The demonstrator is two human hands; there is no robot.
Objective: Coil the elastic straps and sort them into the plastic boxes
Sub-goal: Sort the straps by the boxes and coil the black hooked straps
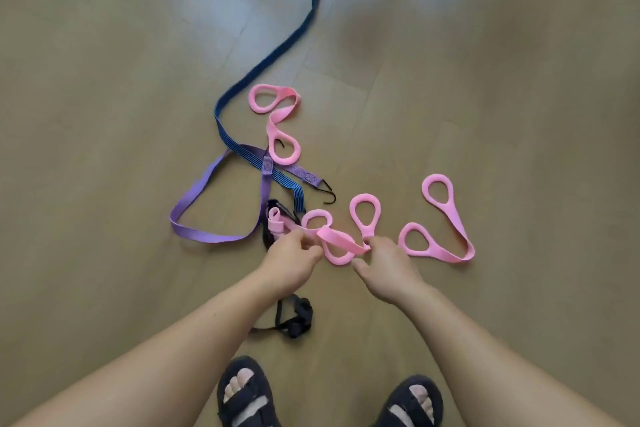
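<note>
A pink flat elastic strap with sewn loops (337,241) is being pinched along its middle stretch by the left hand (292,253) and the right hand (386,265). Both hands are being kept clamped on the band and close together, probably so that a first turn of the coil is being set. The strap is being held low over the wooden plank floor (485,80), near the feet. Two more pink looped straps, one beyond the hands (277,121) and one just beside the right hand (440,218), are being left spread flat, likely awaiting their turn. A purple webbing strap (197,187) and a long blue hooked elastic strap (222,128) are being left crossed. No plastic boxes are being shown.
</note>
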